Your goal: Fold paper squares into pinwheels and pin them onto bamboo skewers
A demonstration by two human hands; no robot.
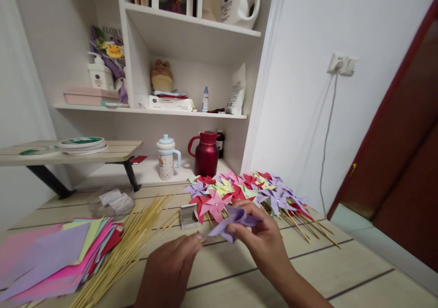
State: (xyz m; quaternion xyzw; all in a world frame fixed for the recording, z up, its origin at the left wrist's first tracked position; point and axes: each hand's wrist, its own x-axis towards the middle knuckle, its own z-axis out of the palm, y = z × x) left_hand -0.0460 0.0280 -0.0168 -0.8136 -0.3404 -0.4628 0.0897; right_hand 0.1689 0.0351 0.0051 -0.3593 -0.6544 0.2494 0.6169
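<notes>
While the fingers of the left hand [169,267] press together, whether on anything I cannot tell, those of the right hand [265,239] curl round a purple paper pinwheel [233,223] beside them. Assembly seems underway, next calling for steady blades. Thin sticks [132,248] lie left of the fingers, mounted pinwheels [239,193] beyond.

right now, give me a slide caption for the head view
Right hand holds a purple paper pinwheel, left hand close by, other colorful pinwheels heaped behind.

White wall [294,93], plugged socket [334,64]; white shelving [185,34] behind pale slatted table [212,283]; dark-red door [393,162] at right.
</notes>
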